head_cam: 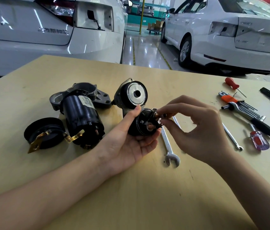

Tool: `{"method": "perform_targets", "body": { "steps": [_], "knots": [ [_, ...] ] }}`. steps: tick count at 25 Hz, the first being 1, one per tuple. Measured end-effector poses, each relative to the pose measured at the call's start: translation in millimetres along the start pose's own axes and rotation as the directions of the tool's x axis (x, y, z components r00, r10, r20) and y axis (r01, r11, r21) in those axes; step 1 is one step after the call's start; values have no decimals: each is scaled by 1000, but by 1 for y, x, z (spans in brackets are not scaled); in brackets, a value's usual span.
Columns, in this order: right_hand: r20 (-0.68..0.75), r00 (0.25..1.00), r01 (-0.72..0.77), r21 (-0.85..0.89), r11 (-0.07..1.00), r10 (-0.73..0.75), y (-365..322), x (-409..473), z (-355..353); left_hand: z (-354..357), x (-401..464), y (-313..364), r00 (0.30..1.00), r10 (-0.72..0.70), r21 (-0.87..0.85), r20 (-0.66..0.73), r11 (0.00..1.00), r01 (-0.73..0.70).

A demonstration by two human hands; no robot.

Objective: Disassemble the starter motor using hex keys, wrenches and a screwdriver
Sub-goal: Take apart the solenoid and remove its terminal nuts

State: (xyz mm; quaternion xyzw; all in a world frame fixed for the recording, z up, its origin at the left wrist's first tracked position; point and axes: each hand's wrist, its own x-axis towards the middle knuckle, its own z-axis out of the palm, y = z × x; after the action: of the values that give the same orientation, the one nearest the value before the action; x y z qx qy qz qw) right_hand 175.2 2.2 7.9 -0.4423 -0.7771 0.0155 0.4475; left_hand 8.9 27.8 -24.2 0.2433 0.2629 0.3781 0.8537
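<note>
My left hand cups a small black terminal cap with copper studs, palm up, thumb along its top. My right hand pinches a copper terminal stud at the cap's upper right edge with fingertips. Behind them the solenoid body lies on the table, its bored metal face toward me. The black motor housing with its grey aluminium nose lies to the left. A black end cover with brass straps rests at the far left.
A combination wrench lies just under my right hand on the wooden table. More tools sit at the right: a hex key set, a second wrench, two red-handled screwdrivers, a ratchet handle. White cars stand beyond.
</note>
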Motion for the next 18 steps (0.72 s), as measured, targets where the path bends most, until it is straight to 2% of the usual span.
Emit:
{"method": "perform_targets", "body": {
  "steps": [4,8,15,18],
  "knots": [
    [59,998,-21,85,996,16,2,2,-4,0,0,0,1000,9,7,4,1000,-9],
    [-40,999,-29,93,995,33,-1,1,1,0,1,0,1000,4,13,-11,1000,-4],
    [-7,997,80,94,992,-80,1,2,-3,0,1,0,1000,-5,-4,-6,1000,5],
    [-91,996,25,233,972,-4,0,7,-9,-2,1,0,1000,-10,-9,-9,1000,10]
  ]
}}
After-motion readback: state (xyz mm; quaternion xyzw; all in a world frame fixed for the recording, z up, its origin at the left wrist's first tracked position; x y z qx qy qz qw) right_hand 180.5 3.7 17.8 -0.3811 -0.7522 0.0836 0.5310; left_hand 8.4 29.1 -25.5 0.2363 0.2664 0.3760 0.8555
